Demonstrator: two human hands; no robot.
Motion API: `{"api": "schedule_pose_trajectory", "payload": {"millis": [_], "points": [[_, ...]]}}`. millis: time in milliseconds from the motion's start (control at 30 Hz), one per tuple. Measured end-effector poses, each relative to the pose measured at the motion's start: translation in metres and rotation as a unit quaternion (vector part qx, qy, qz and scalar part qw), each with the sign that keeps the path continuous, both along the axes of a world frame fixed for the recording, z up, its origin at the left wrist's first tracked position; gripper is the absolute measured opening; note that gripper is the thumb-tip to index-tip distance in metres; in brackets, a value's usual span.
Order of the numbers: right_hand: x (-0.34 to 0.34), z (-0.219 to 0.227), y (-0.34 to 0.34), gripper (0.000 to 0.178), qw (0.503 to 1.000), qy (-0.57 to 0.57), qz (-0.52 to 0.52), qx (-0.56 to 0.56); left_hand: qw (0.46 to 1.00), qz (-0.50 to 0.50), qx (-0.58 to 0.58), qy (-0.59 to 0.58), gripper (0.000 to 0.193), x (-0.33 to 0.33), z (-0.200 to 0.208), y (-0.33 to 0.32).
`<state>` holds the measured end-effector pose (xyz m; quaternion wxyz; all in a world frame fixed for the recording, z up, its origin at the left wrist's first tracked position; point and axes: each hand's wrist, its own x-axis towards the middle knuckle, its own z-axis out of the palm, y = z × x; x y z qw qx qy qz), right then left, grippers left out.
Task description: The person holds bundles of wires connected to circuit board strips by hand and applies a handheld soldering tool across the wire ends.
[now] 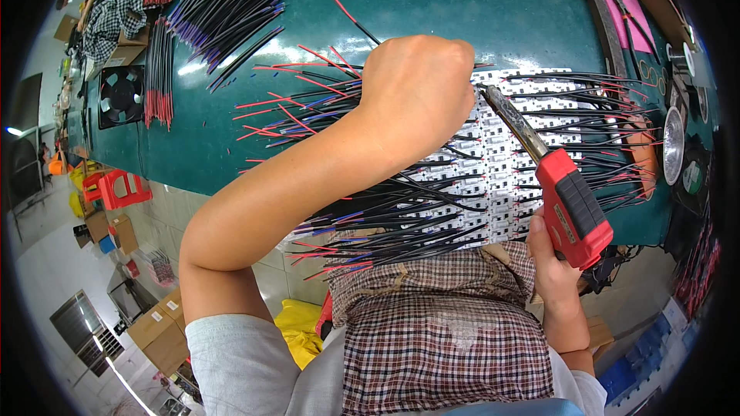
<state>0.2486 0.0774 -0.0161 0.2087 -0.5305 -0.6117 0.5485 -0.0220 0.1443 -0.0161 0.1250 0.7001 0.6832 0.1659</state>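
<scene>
My left hand (420, 96) is closed over the upper part of a white circuit board panel (501, 177), knuckles up. A black wire with a red end (352, 17) runs out from behind its far left side, and the fingers grip it, mostly hidden. My right hand (553, 266) is wrapped round the handle of a red and black soldering gun (570, 208). The gun's tip points up and left, close beside my left fingertips at the panel. Black wires (401, 216) with red and blue ends stick out from the panel's left side, more (593, 119) from its right.
Bundles of black wires (227, 8) lie at the far left of the green table (493, 11), near a black fan (121, 98). At the right are pliers (632, 23) on a pink pad, a round metal dish (673, 146) and spools (688, 59). A red stool (123, 189) stands left, below.
</scene>
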Motion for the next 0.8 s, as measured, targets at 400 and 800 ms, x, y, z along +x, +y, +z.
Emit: {"api": "schedule_pose_trajectory", "payload": {"millis": [400,800], "points": [[-0.006,-0.004,-0.003,0.018,0.996,0.016,-0.055,0.061,1.0,-0.009,0.007,0.023,0.01,0.004,-0.001,-0.002],[-0.005,-0.007,-0.001,0.018,0.994,0.019,-0.044,0.096,1.0,-0.013,0.015,0.019,0.011,0.005,0.002,-0.003]]}}
